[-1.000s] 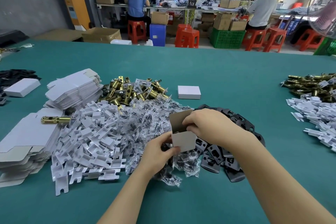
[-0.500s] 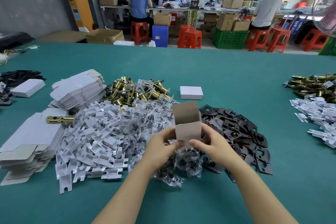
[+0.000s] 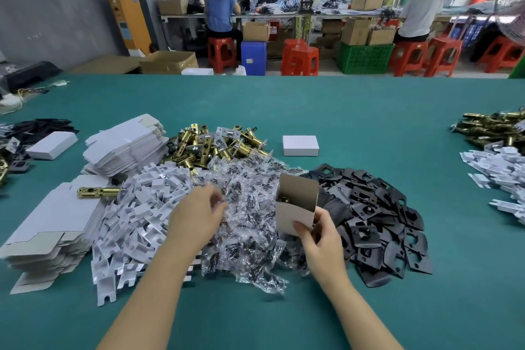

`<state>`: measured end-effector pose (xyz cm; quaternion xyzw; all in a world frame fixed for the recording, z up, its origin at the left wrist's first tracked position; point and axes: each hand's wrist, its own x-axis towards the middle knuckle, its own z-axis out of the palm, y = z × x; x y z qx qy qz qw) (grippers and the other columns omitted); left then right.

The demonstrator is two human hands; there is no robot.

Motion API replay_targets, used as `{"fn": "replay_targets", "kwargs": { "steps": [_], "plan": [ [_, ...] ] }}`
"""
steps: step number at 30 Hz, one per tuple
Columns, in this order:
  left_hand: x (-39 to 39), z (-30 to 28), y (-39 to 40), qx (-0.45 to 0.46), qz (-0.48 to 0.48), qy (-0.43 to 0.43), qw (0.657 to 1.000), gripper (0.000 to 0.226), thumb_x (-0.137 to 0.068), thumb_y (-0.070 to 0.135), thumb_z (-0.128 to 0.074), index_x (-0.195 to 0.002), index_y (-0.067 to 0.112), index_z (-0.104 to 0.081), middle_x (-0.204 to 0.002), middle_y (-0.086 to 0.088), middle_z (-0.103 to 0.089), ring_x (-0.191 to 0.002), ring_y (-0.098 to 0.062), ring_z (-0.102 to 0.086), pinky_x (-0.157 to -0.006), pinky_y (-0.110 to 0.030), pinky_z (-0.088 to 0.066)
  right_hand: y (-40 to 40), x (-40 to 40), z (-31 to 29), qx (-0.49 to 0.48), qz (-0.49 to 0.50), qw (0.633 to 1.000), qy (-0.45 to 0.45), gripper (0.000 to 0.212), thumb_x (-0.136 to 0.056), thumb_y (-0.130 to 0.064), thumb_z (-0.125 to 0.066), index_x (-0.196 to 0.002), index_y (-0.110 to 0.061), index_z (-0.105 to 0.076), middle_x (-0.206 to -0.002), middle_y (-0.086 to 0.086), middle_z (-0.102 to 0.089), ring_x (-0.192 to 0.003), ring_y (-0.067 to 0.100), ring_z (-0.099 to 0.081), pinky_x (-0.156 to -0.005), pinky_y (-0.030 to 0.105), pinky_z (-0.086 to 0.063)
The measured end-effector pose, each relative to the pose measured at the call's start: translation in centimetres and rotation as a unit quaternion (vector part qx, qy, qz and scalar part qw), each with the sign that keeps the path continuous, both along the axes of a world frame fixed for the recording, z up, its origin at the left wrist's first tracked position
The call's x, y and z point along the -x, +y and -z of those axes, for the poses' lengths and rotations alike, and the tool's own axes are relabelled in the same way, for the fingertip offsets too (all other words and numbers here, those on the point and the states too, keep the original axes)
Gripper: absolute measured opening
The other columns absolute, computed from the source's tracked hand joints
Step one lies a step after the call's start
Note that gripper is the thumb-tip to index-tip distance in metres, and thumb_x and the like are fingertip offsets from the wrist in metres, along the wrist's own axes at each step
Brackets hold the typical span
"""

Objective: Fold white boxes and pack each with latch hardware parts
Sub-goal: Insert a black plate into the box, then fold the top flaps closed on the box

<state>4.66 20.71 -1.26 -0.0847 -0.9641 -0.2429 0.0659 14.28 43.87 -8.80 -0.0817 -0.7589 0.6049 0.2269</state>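
My right hand [image 3: 321,239] grips a small white box [image 3: 296,207] upright, its top flap open and a brass part showing inside. My left hand [image 3: 196,216] hovers over the heap of clear plastic screw bags [image 3: 250,224] with fingers loosely curled, its fingertips at the bags; whether it pinches one I cannot tell. Brass latch bolts [image 3: 216,145] lie piled behind the bags. Black strike plates [image 3: 377,219] spread to the right. White plastic inserts [image 3: 136,216] lie heaped to the left. Flat unfolded boxes [image 3: 48,224] are stacked at the far left.
A closed white box [image 3: 300,145] sits behind the piles on the green table [image 3: 355,111]. A second flat-box stack [image 3: 127,145] and another closed box [image 3: 52,145] lie left. More latches [image 3: 491,125] and inserts [image 3: 500,170] lie at the right edge. People work at benches beyond.
My left hand has let go of the box and moved left over the screw bags. My right hand alone now holds the box, shifted slightly right.
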Motion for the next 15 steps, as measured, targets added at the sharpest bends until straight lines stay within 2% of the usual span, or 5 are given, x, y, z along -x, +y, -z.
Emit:
{"fn": "replay_targets", "kwargs": {
  "steps": [4,8,11,13,15],
  "plan": [
    [0.1,0.9,-1.2,0.096,-0.007,-0.036,0.995,0.024,-0.091,0.051,-0.069,-0.097,0.034,-0.053,-0.085,0.018,-0.056,-0.071,0.000,-0.056,-0.053,-0.023,-0.047,-0.3,0.1,1.0,-0.036,-0.001,0.999,0.006,0.034,-0.096,-0.019,-0.070,-0.113,-0.044,-0.054,-0.106,0.003,-0.068,-0.092,0.022,-0.065,-0.080,0.038,-0.055],
    [0.2,1.3,-0.8,0.149,-0.042,-0.024,0.988,0.013,-0.100,0.039,-0.058,-0.098,0.029,-0.066,-0.087,0.016,-0.062,-0.070,-0.004,-0.060,-0.058,-0.028,-0.056,-0.1,0.0,1.4,-0.053,-0.013,0.998,0.006,0.036,-0.098,-0.021,-0.067,-0.120,-0.045,-0.052,-0.114,0.002,-0.066,-0.101,0.020,-0.065,-0.085,0.042,-0.055],
    [0.1,1.2,-0.6,0.137,-0.062,0.016,0.988,0.015,-0.100,0.031,-0.055,-0.091,0.027,-0.066,-0.094,0.011,-0.061,-0.067,-0.007,-0.057,-0.050,-0.026,-0.049,-0.1,0.0,1.5,-0.059,-0.019,0.998,0.007,0.037,-0.099,-0.021,-0.066,-0.122,-0.046,-0.052,-0.117,-0.002,-0.065,-0.106,0.018,-0.063,-0.088,0.042,-0.055],
    [-0.2,0.7,-0.4,0.095,-0.060,0.070,0.991,0.015,-0.100,0.029,-0.057,-0.089,0.025,-0.067,-0.085,0.011,-0.055,-0.061,-0.005,-0.052,-0.045,-0.022,-0.040,0.0,0.1,1.5,-0.049,-0.019,0.999,0.004,0.037,-0.099,-0.021,-0.066,-0.122,-0.046,-0.052,-0.117,-0.002,-0.066,-0.105,0.019,-0.064,-0.087,0.042,-0.055],
    [-0.3,0.1,-0.2,0.039,-0.043,0.116,0.992,0.012,-0.099,0.027,-0.062,-0.092,0.021,-0.070,-0.079,0.010,-0.054,-0.058,-0.004,-0.050,-0.045,-0.020,-0.039,0.0,0.1,1.5,-0.043,-0.016,0.999,-0.001,0.037,-0.099,-0.021,-0.066,-0.121,-0.047,-0.052,-0.114,-0.002,-0.067,-0.100,0.019,-0.064,-0.083,0.038,-0.054]
  ]
}}
